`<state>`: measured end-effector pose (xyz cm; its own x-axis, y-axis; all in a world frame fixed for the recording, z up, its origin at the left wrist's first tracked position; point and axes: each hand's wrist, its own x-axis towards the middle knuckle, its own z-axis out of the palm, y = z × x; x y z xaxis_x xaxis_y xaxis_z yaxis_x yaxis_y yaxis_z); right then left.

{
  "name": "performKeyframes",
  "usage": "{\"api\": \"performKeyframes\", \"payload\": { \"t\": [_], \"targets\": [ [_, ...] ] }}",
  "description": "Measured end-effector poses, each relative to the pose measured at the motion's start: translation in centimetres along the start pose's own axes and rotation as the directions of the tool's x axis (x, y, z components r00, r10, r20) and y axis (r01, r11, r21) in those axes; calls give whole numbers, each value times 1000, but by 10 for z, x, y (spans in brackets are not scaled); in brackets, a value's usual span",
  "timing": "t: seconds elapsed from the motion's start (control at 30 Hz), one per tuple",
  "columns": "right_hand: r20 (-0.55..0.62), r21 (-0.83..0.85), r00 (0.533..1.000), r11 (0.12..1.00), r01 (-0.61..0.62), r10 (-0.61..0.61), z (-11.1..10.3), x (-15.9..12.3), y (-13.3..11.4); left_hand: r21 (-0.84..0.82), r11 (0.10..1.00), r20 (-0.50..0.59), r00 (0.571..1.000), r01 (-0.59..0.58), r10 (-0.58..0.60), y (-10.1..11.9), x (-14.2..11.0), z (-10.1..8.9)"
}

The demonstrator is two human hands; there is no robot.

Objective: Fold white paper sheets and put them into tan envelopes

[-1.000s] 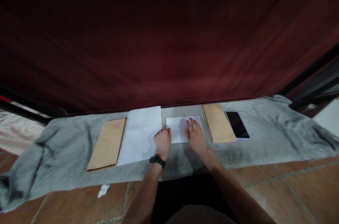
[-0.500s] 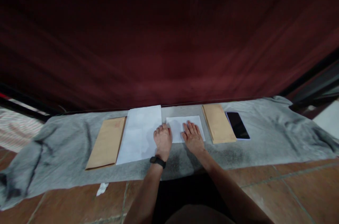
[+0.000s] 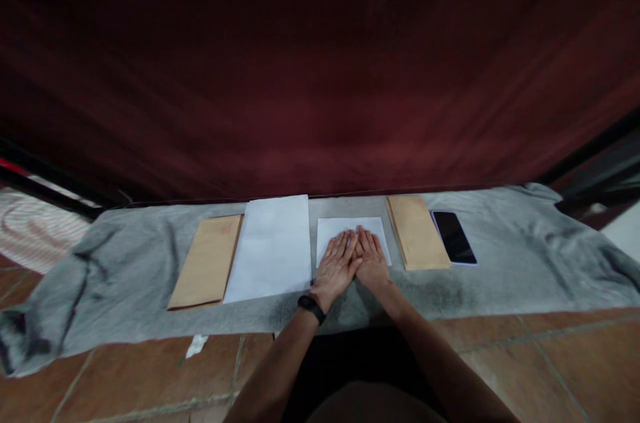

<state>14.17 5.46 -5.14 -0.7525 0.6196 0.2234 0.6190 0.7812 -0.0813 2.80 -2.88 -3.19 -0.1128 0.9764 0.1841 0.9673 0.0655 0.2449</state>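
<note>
A small white piece of paper (image 3: 327,228), probably folded, lies on the grey cloth (image 3: 350,206) in front of me. My left hand (image 3: 336,266) rests flat on its lower part with the fingers stretched out. Beside it and touching it, my right hand (image 3: 373,262) lies flat on the same paper, fingers extended. Neither hand grips anything. Larger white sheets (image 3: 275,243) lie just left of my left hand. To the right of my right hand is a stack of brown envelopes (image 3: 419,234).
More brown envelopes (image 3: 207,262) lie at the left of the sheets. A phone (image 3: 454,236) with a light purple edge sits right of the right-hand envelopes. A dark red curtain (image 3: 320,110) hangs behind the cloth. A white scrap (image 3: 197,345) is on the tiled floor (image 3: 145,376).
My left hand has moved right from the paper's left edge, opened out and come down flat beside my right hand. The right hand stays on the paper.
</note>
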Motion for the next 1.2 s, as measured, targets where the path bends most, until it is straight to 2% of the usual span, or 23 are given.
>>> {"api": "performKeyframes", "payload": {
  "t": [0.27,0.57,0.7,0.83,0.93,1.2],
  "targets": [
    [-65,27,997,999,-29,31,5,-7,15,76,996,-9,999,53,-53,0,-16,3],
    [-127,25,983,991,-133,136,2,-25,30,110,993,-34,998,49,-46,2,-16,6],
    [-101,79,984,987,-136,144,-2,-12,24,121,991,-15,999,52,-50,3,-14,6],
    [-87,172,995,985,-29,44,0,14,12,148,988,9,999,49,-51,3,-12,6],
    [-70,198,997,980,2,12,6,29,5,164,985,15,999,45,-48,2,-12,7],
    [-73,140,997,990,-9,19,10,33,12,136,989,-16,999,51,-49,1,-14,8]
  ]
}}
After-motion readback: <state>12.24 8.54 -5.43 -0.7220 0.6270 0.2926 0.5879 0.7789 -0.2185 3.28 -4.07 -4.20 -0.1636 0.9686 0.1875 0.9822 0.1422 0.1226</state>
